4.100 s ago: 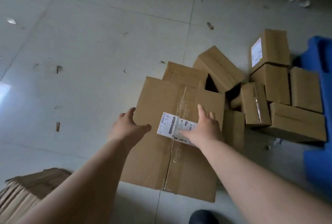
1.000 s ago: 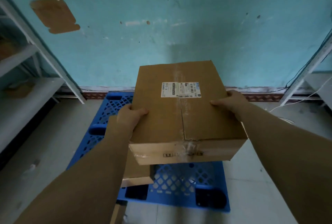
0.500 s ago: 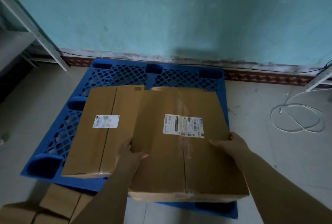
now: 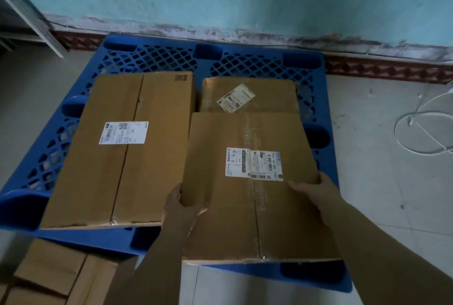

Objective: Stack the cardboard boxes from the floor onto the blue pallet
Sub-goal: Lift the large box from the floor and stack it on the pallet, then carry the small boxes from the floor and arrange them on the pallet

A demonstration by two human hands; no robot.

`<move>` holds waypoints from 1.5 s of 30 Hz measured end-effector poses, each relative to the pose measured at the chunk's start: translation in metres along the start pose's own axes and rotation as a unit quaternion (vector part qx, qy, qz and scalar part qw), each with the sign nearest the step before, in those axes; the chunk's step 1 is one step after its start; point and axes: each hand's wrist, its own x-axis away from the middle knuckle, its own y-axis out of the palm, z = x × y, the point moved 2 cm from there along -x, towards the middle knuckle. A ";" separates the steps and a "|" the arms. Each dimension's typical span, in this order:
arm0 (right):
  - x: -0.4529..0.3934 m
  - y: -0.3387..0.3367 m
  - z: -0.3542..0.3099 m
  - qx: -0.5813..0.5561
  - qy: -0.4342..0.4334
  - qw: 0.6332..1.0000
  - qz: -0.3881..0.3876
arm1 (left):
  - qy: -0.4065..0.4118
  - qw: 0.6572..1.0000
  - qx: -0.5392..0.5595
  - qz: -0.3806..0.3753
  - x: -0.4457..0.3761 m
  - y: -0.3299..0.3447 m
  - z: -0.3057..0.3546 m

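A blue plastic pallet [image 4: 220, 59] lies on the floor against a teal wall. On its left half rests a long cardboard box [image 4: 117, 172] with a white label. At the back right sits a smaller box [image 4: 269, 94] with a slanted label. In front of that one is a large taped box [image 4: 245, 206] with a white shipping label, low over the pallet's front right. My left hand [image 4: 181, 206] grips its left edge and my right hand [image 4: 316, 194] holds its right edge. Whether the box rests fully on the pallet I cannot tell.
More cardboard boxes [image 4: 49, 277] lie on the floor at the bottom left, just before the pallet. A white metal rack leg [image 4: 31, 15] stands at the left. A coiled white cable [image 4: 426, 130] lies on the tiles to the right.
The large box has come down from chest height to the pallet's front right, beside the long box. The smaller box behind it is now uncovered. My view has tilted down.
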 end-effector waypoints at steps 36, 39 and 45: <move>0.254 0.419 0.086 0.363 -0.266 0.777 -0.439 | -0.078 0.924 0.235 0.290 0.091 -0.295 -0.292; 0.287 0.447 0.119 0.393 -0.269 0.747 -0.463 | -0.114 0.891 0.299 0.321 0.122 -0.315 -0.339; 0.352 0.491 0.184 0.491 -0.274 0.653 -0.508 | -0.151 0.823 0.389 0.386 0.189 -0.340 -0.418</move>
